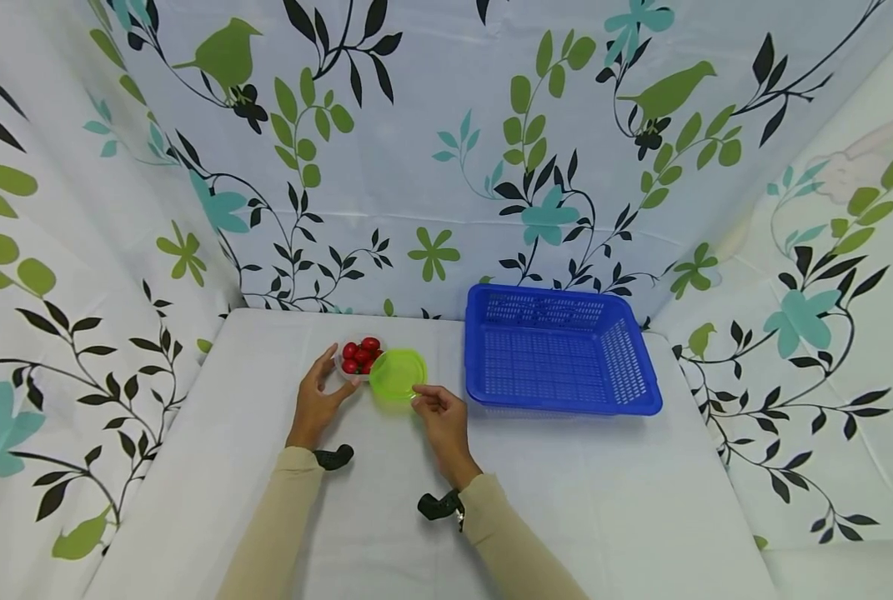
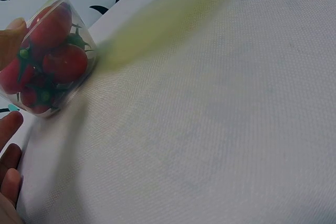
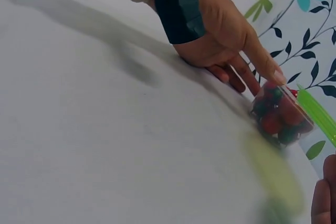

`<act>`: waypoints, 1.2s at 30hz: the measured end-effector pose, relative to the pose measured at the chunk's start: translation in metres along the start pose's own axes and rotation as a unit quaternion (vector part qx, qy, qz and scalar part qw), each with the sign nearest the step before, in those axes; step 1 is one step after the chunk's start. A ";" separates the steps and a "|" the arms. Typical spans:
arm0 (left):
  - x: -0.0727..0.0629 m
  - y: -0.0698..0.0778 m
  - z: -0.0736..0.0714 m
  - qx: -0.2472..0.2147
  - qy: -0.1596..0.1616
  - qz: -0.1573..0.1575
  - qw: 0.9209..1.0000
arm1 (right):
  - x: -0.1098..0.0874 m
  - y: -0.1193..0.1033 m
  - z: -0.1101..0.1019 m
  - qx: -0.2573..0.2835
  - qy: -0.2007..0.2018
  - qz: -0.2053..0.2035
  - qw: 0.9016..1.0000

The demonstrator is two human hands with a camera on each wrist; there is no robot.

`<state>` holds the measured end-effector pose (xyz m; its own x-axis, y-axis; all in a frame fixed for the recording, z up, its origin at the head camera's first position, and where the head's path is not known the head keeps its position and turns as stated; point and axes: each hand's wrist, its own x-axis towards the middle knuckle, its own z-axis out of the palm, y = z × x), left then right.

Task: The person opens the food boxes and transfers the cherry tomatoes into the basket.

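My left hand (image 1: 315, 403) grips a small clear plastic tub (image 2: 90, 55) from its left side, thumb at the near rim and fingers on the far side. Red cherry tomatoes (image 1: 360, 356) with green stems fill the tub, which rests on the table. Between finger and thumb, my right hand (image 1: 444, 423) pinches a round, bright green lid (image 1: 399, 375) by its near right edge. The lid is raised off the table and overlaps the tub's right side in the head view. In the right wrist view the lid (image 3: 318, 113) appears tilted beside the tub, which stands uncovered.
A blue perforated plastic basket (image 1: 562, 408) stands at the back right of the white-covered table (image 1: 386, 533). Behind and on both sides hangs a white curtain (image 1: 416, 167) printed with leaves, birds and flowers. Dark bands with protruding pieces (image 1: 440, 505) sit on both wrists.
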<state>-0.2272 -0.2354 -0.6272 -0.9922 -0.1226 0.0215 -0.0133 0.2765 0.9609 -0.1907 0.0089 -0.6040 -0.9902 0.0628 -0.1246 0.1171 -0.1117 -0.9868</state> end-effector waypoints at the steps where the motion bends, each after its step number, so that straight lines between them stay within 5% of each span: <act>1: 0.000 0.000 0.000 0.002 0.001 -0.001 1.000 | -0.001 0.001 -0.001 0.000 0.000 -0.002 1.000; 22: 0.001 -0.004 0.001 0.000 0.000 -0.008 1.000 | -0.016 0.023 -0.016 -0.006 0.013 -0.047 0.999; 31: -0.013 0.036 -0.002 -0.015 -0.016 -0.020 1.000 | -0.020 0.023 -0.012 -0.039 0.037 -0.060 0.997; 36: -0.011 0.034 -0.002 -0.014 -0.016 -0.020 1.000 | -0.020 0.026 -0.010 -0.077 0.044 -0.071 0.994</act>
<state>-0.2161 -0.2267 -0.5947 -0.9945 -0.1014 -0.0248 -0.0492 0.2453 0.9682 -0.1675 0.0150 -0.6279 -0.9877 0.1554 0.0159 -0.0072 0.0564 -0.9984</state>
